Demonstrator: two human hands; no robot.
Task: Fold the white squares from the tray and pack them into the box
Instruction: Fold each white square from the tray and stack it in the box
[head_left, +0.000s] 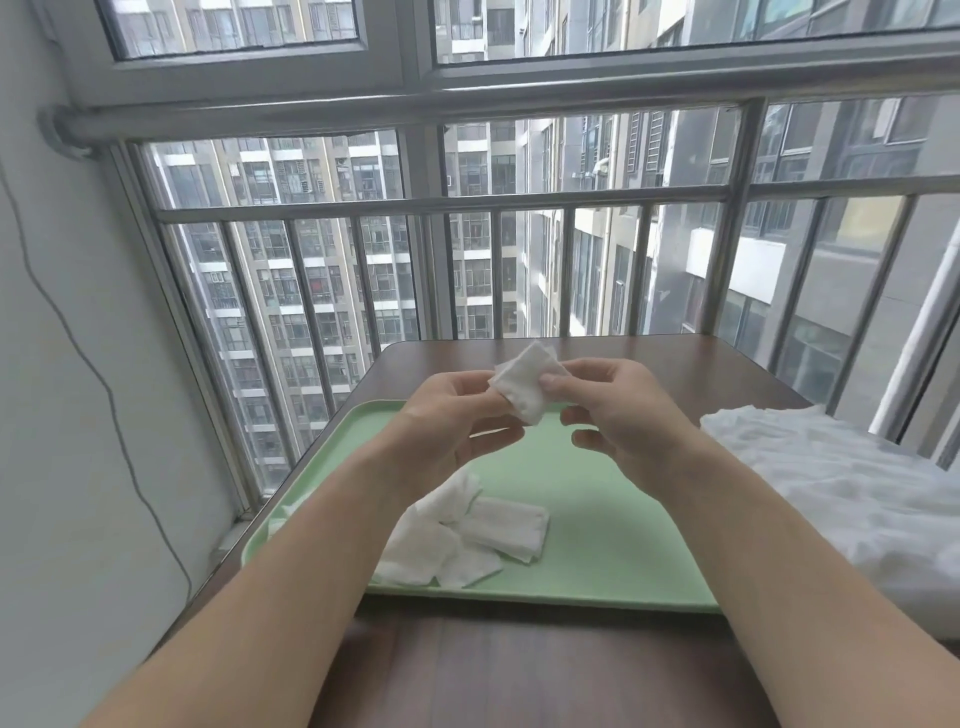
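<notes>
Both hands hold one white square (525, 382) in the air above the far part of the green tray (613, 519). My left hand (452, 415) pinches its left edge with the fingertips. My right hand (618, 410) pinches its right side, thumb on top. The square looks partly folded. Several more white squares (467, 535) lie in a loose heap on the near left of the tray, partly hidden by my left forearm. No box shows in this view.
The tray sits on a brown wooden table (519, 675). A crumpled white plastic sheet (841, 483) covers the table's right side. A barred window (467, 234) stands right behind the table, and a white wall (78, 364) with a hanging cable is at the left.
</notes>
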